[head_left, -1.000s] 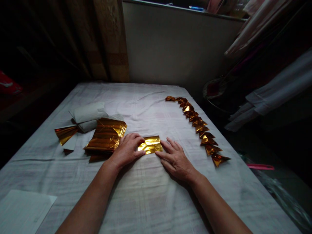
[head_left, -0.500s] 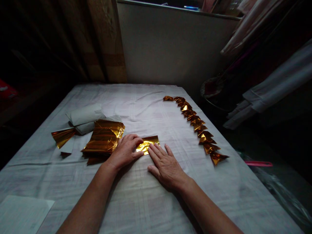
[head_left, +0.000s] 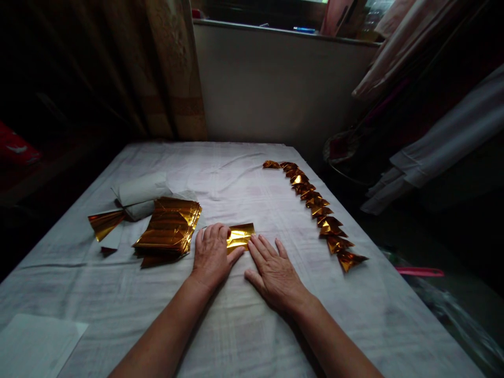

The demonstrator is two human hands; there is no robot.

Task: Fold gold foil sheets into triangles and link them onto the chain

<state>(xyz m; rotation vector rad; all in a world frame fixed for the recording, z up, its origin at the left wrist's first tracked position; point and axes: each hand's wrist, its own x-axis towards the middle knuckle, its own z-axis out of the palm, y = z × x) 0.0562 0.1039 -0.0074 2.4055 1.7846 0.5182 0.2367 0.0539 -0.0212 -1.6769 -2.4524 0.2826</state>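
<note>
A small strip of shiny gold foil paper [head_left: 241,234] lies flat on the cloth-covered table between my hands. My left hand [head_left: 212,253] rests over its left end, fingers down and the thumb stretched along the near edge. That end of the foil is hidden beneath the fingers. On the right end lie the outstretched fingertips of my right hand [head_left: 275,270], its thumb spread away on the cloth. Just left of my left hand is a thick stack of gold foil sheets [head_left: 169,226].
Several folded gold foil pieces [head_left: 318,206] form a curved row along the table's right side. Behind the stack lie crumpled pale paper [head_left: 142,190] and a gold foil scrap [head_left: 105,223]. A white sheet [head_left: 39,344] is at the near left corner. Clothes [head_left: 437,142] hang at the right.
My left hand has shifted right and turned flatter over the foil, with its thumb now reaching along the near edge. My right hand has barely moved. The view has tilted slightly up.
</note>
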